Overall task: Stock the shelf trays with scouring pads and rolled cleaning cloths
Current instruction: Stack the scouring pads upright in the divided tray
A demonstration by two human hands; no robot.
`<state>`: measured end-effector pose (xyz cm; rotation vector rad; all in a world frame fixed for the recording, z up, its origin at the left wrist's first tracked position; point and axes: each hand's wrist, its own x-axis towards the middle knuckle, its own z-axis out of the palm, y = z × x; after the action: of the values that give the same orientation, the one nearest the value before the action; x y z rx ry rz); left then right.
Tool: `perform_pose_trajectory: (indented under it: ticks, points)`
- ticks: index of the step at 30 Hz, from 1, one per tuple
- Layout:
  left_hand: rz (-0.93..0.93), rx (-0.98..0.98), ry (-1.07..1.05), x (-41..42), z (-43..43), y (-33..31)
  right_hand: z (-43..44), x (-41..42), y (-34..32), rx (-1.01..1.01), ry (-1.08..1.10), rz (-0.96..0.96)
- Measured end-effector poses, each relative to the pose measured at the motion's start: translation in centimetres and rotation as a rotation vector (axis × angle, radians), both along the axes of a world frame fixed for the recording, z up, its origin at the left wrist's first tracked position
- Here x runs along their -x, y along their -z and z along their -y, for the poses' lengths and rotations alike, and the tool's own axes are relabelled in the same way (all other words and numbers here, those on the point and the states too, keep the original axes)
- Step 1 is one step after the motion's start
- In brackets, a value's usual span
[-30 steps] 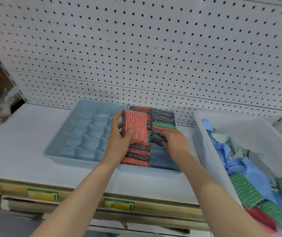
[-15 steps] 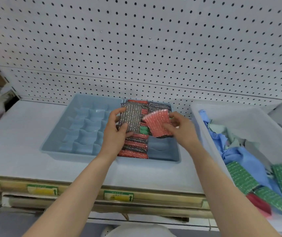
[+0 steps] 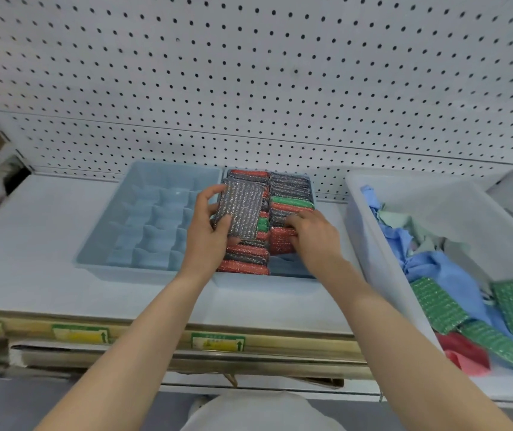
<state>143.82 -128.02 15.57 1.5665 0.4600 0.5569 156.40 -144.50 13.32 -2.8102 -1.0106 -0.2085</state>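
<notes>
The step in hand looks like seating a red pad (image 3: 281, 241) in the right-hand row of the pad tray (image 3: 291, 269); the right hand (image 3: 311, 234) has its fingers curled over the pad's top edge, pressing it on edge against the row behind; it would go best slid straight down, upright and snug to its neighbour, so the row does not fan open into the bare front of the tray; the left hand (image 3: 208, 231) pinches a silver pad (image 3: 240, 209) flat between thumb and fingers above the full left row, probably the next piece. The pads are thin rectangular cushions of glittering metallic mesh, rough and springy, likely to snag on one another; the tray is smooth pale-blue plastic, as is the divided tray (image 3: 155, 225) just beside it, its small cells unfilled; the white bin (image 3: 370, 219) on the right holds soft crumpled blue cloths (image 3: 429, 269) and loose green pads (image 3: 435, 306).
</notes>
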Motion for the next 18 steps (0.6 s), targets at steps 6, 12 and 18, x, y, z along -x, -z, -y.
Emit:
perform_pose_trajectory:
  ticks: [6,12,18]
  points:
    - [-0.025,0.003,0.094,-0.5,0.9,0.7,-1.1,2.1,-3.3,-0.681,0.007,-0.837]
    - [-0.129,-0.654,0.164,-0.1,0.9,1.8,0.7,1.9,-3.8,-0.823,0.053,-0.729]
    - [-0.166,-1.005,0.280,1.1,0.5,4.0,3.7,1.7,-2.3,-0.273,-0.080,-0.016]
